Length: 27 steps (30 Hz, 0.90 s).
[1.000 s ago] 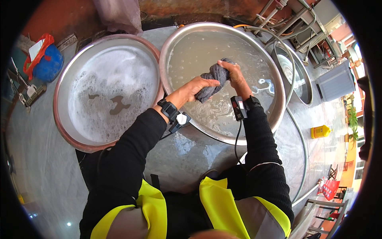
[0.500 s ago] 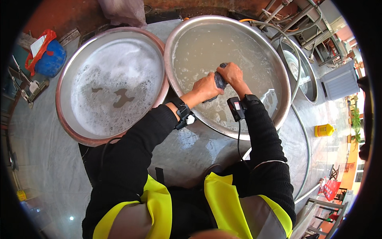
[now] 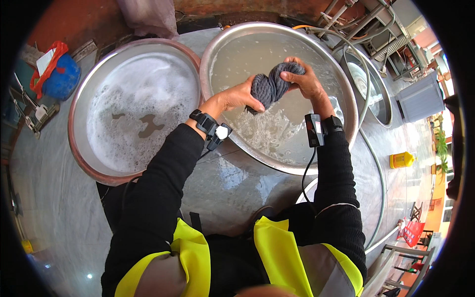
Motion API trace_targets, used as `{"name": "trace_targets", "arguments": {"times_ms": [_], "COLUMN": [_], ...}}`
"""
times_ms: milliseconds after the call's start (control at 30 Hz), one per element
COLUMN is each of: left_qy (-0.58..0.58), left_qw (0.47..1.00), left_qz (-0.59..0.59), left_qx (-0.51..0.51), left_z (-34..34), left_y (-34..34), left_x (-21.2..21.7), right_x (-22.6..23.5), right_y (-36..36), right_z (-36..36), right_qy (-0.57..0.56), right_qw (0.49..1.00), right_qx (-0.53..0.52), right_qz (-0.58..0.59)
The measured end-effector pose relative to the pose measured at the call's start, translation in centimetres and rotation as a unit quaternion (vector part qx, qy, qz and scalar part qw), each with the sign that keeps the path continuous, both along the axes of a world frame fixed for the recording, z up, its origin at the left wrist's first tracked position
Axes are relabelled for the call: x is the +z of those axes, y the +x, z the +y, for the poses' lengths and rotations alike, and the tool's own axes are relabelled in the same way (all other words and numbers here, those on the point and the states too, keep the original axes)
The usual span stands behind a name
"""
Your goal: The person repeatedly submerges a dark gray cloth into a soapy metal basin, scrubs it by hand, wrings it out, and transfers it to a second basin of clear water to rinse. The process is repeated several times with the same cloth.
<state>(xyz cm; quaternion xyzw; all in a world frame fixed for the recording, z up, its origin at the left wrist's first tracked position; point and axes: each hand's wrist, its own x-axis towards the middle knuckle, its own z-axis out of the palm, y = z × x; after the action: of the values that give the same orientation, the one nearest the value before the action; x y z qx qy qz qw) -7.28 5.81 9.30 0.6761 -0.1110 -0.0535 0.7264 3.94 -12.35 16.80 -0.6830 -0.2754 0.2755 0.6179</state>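
A dark grey, thick-corded cloth (image 3: 269, 90), twisted at its middle, is held over the right-hand metal basin (image 3: 217, 106). My left hand (image 3: 236, 96) grips its left end, thumb on the near side. Around its right end my right hand (image 3: 309, 83) is closed, with the thumb across the cords. I cannot tell exactly what kind of article it is. The cloudy grey-brown water (image 3: 237, 62) below it is rippled and bubbly on the near side.
At the left stands another wide basin (image 3: 74, 123) full of white suds. A smaller metal tub (image 3: 388, 111), a grey hose (image 3: 378, 163), a grey plastic bin (image 3: 421, 98) and a yellow bottle (image 3: 402, 160) lie to the right. A blue bucket (image 3: 63, 79) is far left.
My hands have moved apart and the cloth, bunched tightly between them before, now shows more of its length. My right hand has shifted right and turned; the left has moved slightly left.
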Motion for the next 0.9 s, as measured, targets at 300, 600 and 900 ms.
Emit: {"name": "trace_targets", "arguments": {"times_ms": [300, 600, 900], "left_qy": [-0.054, -0.534, -0.514], "left_qw": [0.979, 0.838, 0.839], "left_qz": [0.128, 0.011, 0.098], "left_qx": [0.149, -0.113, 0.148], "left_z": [-1.6, -0.6, -1.3], "left_y": [-0.4, -0.9, -0.5], "left_x": [-0.2, 2.2, 2.1], "right_x": [1.9, 3.1, 1.2], "right_y": [-2.9, -2.8, -3.8], "right_z": [2.2, 1.5, 2.2], "right_qy": [0.102, 0.228, 0.266], "right_qw": [0.971, 0.965, 0.946], "right_qx": [0.004, 0.080, 0.172], "right_qz": [-0.218, -0.099, 0.071]}}
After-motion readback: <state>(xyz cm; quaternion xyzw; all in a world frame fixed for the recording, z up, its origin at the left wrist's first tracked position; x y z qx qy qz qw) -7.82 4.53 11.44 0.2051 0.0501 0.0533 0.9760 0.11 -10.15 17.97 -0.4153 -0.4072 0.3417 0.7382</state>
